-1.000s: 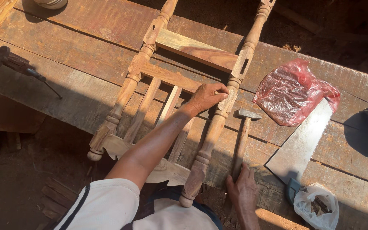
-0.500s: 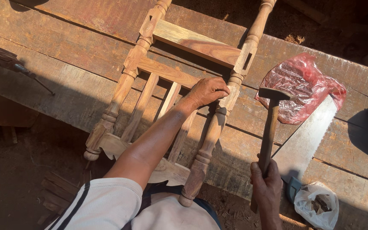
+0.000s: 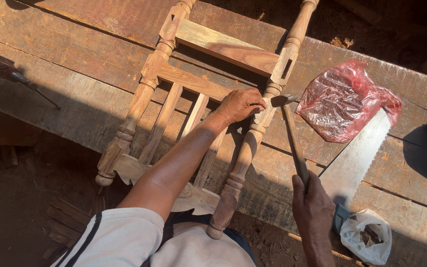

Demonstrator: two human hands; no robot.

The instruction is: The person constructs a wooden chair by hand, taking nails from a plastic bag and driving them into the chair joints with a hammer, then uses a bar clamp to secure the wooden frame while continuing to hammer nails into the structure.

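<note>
The left hand (image 3: 240, 105) lies curled over the right-hand turned post (image 3: 247, 148) of a wooden chair frame (image 3: 184, 81), its fingers bent down against the wood just below the post's upper joint. The right hand (image 3: 313, 207) is closed around the lower end of a hammer handle (image 3: 295, 143); the handle slants up and to the left, and the metal hammer head (image 3: 281, 100) sits right at the post, just beside the left hand's fingertips. Whether the head touches the wood cannot be told.

The chair frame lies flat on a rough plank surface (image 3: 75, 54), with two turned posts, flat rails across the top and thin slats between them; its lower end hangs over the near edge of the surface, close to the person's body.

To the right of the hammer a crumpled red plastic bag (image 3: 342, 101) rests on the planks. A handsaw (image 3: 357, 155) lies beside it, its blade running diagonally towards the bag. Near the saw's handle sits a small white plastic bag (image 3: 366, 236) holding dark bits. At the far left, a dark tool with a thin tip (image 3: 11, 74) lies in shadow.
</note>
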